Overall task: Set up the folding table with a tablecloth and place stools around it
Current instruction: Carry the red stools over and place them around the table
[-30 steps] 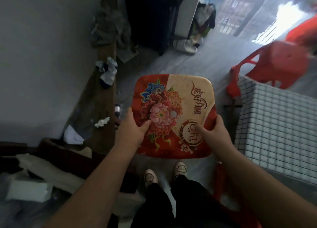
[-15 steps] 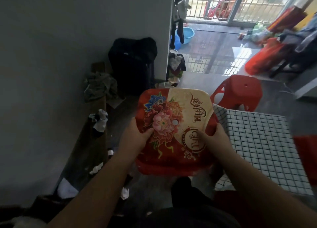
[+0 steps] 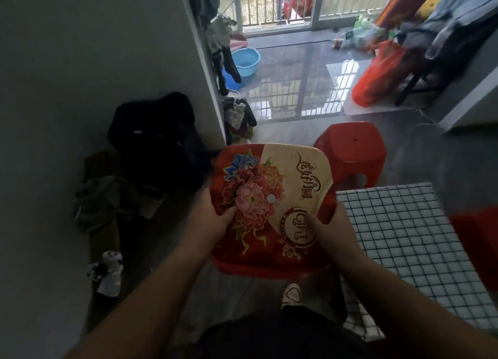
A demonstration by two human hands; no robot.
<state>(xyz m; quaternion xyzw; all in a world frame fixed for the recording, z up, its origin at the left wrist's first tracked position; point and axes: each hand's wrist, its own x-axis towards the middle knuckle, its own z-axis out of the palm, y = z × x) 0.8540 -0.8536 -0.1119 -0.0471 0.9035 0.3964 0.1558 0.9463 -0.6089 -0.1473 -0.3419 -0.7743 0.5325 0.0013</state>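
My left hand and right hand stay clamped on the flowered stool, now carried beside the cloth-covered desk; I reckon it's ready to set down.

Daylight enters from the barred window at the top centre of the frame — the only evident source. It throws a bright grid-patterned glare across the glossy floor in the upper middle. The left half is dim; the wall reads grey and the dark bag at centre left loses detail in shadow. Wide-angle distortion bends straight lines toward the edges. Right edge soft and smeared — a red blur at mid right. The stool seat at centre is evenly lit and fairly sharp.
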